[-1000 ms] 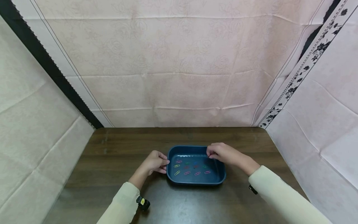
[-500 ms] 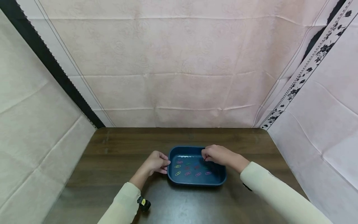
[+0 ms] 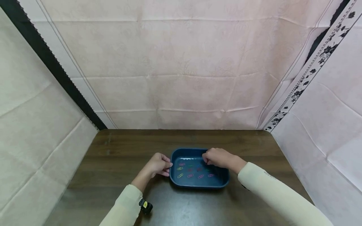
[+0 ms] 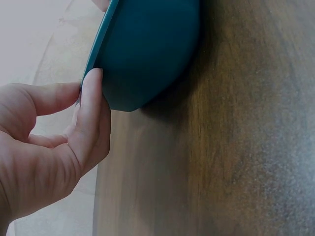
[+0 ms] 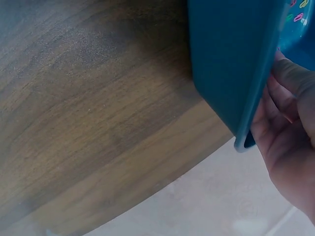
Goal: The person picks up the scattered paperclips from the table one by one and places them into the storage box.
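Observation:
A dark blue tray (image 3: 198,184) sits on the wooden table, with several coloured paper clips (image 3: 190,175) laid in rows on its floor. My left hand (image 3: 159,164) pinches the tray's left rim; in the left wrist view the thumb (image 4: 59,97) and fingers lie on either side of the rim. My right hand (image 3: 219,157) reaches over the tray's back right part, its fingertips brought together low inside. A tiny pinkish bit shows at the right thumb tip in the right wrist view, seemingly a paper clip, mostly hidden by the hand (image 5: 290,152).
The brown wooden table (image 3: 130,144) extends around the tray on all sides. Pale patterned cloth (image 3: 181,94) hangs behind it, with cloth walls at left and right. A small black camera (image 3: 145,206) is strapped to the left wrist.
My right hand has moved left and slightly down into the tray, from near its back right rim. My left hand keeps its grip on the left rim.

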A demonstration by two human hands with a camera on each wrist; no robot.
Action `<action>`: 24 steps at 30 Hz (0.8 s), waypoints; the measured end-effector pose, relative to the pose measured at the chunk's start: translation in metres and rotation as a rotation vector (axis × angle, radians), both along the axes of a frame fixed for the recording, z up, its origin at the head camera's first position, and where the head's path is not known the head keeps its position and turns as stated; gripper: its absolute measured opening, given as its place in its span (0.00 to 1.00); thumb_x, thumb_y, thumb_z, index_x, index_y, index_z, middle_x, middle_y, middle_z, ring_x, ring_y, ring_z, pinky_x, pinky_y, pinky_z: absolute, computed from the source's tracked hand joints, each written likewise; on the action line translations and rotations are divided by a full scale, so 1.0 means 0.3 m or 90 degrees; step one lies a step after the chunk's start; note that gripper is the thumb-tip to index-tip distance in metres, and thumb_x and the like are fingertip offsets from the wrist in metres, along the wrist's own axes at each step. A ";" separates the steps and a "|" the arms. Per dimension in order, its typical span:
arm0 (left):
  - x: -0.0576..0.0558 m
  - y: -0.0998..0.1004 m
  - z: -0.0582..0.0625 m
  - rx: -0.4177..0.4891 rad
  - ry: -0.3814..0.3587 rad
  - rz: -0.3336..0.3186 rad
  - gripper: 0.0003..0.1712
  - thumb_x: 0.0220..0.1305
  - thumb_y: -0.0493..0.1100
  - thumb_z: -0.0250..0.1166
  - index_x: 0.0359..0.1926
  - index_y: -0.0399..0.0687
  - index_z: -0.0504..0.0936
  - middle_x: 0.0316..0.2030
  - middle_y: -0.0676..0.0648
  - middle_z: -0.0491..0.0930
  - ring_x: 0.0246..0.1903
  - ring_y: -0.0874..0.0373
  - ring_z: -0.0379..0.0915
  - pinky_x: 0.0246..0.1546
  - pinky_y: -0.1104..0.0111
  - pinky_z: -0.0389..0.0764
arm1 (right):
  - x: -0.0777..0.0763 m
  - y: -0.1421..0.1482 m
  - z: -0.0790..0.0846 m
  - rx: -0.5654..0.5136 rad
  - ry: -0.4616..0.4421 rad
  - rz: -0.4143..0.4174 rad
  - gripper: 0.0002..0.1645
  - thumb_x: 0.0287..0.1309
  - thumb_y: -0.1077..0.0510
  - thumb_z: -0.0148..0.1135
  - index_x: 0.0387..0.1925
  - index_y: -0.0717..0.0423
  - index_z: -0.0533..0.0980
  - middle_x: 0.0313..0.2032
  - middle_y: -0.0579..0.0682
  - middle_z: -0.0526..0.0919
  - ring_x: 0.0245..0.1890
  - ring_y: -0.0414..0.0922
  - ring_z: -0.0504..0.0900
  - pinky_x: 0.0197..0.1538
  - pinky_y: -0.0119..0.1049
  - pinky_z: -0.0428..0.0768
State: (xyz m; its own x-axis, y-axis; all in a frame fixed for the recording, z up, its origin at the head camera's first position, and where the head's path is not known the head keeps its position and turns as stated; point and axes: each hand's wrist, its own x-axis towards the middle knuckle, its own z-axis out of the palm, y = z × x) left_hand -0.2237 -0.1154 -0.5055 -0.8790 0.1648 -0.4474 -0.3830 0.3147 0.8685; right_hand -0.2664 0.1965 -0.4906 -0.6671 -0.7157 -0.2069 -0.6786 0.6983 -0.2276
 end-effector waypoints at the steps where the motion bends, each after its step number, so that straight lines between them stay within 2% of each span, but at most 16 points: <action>1: 0.002 0.000 -0.001 0.000 0.001 -0.002 0.11 0.71 0.33 0.66 0.49 0.31 0.77 0.36 0.38 0.80 0.28 0.53 0.81 0.32 0.61 0.91 | 0.001 0.000 -0.005 0.002 0.002 0.000 0.07 0.65 0.60 0.70 0.32 0.49 0.80 0.29 0.41 0.79 0.28 0.37 0.74 0.33 0.28 0.78; 15: 0.003 0.004 -0.005 -0.007 0.004 -0.008 0.12 0.70 0.34 0.66 0.50 0.31 0.77 0.36 0.37 0.80 0.28 0.53 0.81 0.32 0.61 0.91 | 0.003 -0.011 -0.055 0.041 0.022 -0.020 0.13 0.66 0.58 0.69 0.27 0.47 0.75 0.24 0.39 0.72 0.25 0.37 0.72 0.30 0.28 0.75; 24: 0.003 0.004 -0.004 -0.012 -0.003 -0.003 0.11 0.71 0.34 0.66 0.49 0.32 0.77 0.36 0.38 0.80 0.29 0.53 0.81 0.32 0.62 0.91 | 0.009 -0.016 -0.075 0.063 0.061 -0.012 0.17 0.67 0.57 0.69 0.24 0.46 0.72 0.22 0.41 0.69 0.23 0.37 0.69 0.27 0.28 0.71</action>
